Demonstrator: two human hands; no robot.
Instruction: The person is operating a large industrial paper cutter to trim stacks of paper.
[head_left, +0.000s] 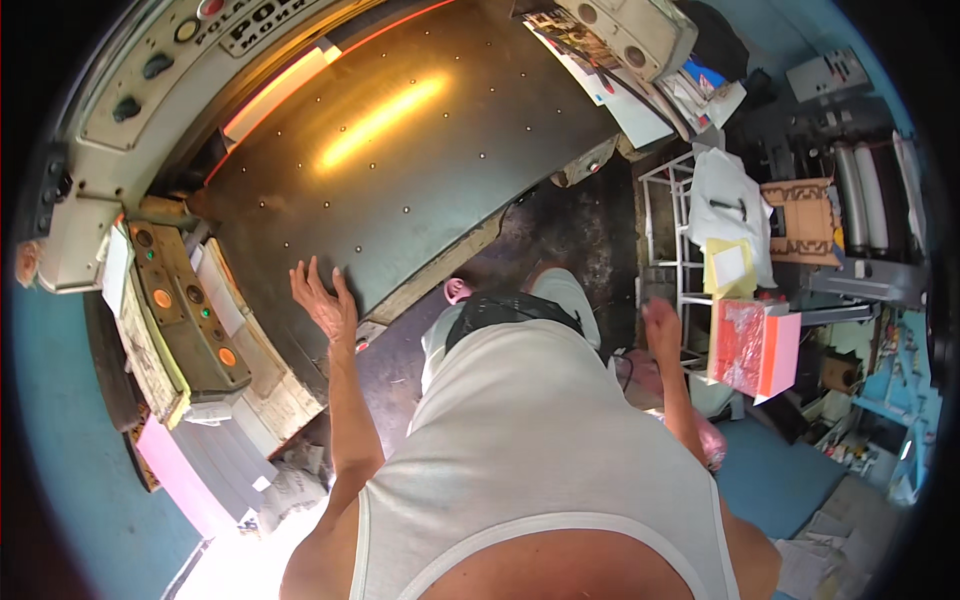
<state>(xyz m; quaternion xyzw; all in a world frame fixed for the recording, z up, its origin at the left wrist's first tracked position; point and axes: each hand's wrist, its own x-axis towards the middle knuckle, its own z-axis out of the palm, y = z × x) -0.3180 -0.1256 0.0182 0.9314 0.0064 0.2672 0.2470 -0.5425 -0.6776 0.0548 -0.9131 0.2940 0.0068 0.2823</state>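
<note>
My left hand (pixel 327 302) is at the near left corner of the dark metal machine table (pixel 420 190), its fingers spread and nothing in it. Whether the fingertips press on the surface or hover just over it, I cannot tell. My right hand (pixel 660 328) hangs at my right side, nearest to a white wire rack (pixel 686 240). Its fingers are curled closed. Their inner side is hidden, so anything within them does not show. The table has rows of small round holes, and a yellow light glares off its far part.
Left of the table is a control panel (pixel 190 300) with lit buttons and papers beside it. Paper stacks (pixel 640 115) lie at the table's far right. Pink and red wrapped packs (pixel 745 345) sit by the rack, and a cardboard piece (pixel 802 220) lies beyond.
</note>
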